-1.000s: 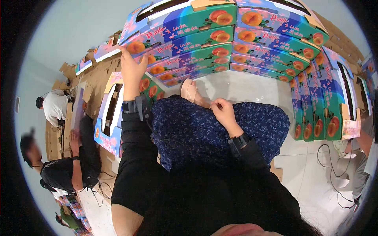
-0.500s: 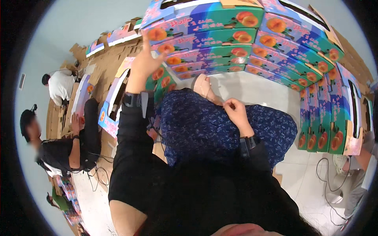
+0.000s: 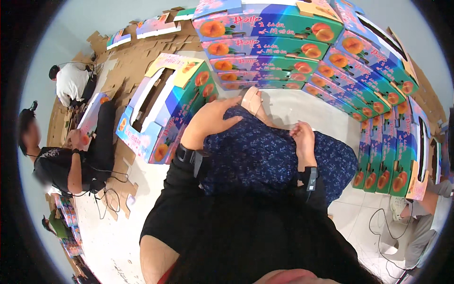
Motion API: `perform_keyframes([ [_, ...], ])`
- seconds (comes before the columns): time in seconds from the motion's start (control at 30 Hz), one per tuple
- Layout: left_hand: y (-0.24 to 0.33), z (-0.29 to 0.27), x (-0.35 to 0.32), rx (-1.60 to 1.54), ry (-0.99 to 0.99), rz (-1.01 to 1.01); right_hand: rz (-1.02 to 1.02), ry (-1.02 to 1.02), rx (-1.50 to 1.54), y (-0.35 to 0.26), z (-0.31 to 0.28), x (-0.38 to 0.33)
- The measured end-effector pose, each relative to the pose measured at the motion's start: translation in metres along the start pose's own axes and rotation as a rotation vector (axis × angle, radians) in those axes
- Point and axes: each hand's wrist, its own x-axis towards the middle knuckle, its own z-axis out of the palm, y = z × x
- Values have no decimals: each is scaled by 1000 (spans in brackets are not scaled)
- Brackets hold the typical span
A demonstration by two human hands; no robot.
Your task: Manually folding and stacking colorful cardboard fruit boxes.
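My left hand (image 3: 213,119) is held over the patterned dark blue skirt (image 3: 255,156) on my lap, fingers stretched out toward my sandalled foot (image 3: 254,102). It is open and holds nothing. Farther right, above the skirt, my right hand (image 3: 305,142) is raised with its fingers loosely curled; no object shows in it. Nearest to the left hand stands a peach-printed cardboard carton (image 3: 176,124) with a long slot in its top. Beyond my foot rises a stack of matching cartons (image 3: 272,47).
A second stack (image 3: 364,66) adjoins it, and several cartons (image 3: 385,146) stand at the right. Flattened cardboard (image 3: 123,61) covers floor at the far left. One person (image 3: 71,165) sits at left, another (image 3: 73,85) farther off. A cable (image 3: 378,236) lies at right.
My left hand has come down from beside the carton stack, where a finger pointed up, to above my lap. My right hand has shifted slightly right. The view has turned a little.
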Motion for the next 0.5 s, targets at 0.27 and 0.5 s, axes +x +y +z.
perform_keyframes([
  [0.27,-24,-10,-23,16,494,41,270,206,611,-14,-25,9],
  [0.5,-80,-16,-32,284,772,-138,344,151,757,-14,-28,13],
])
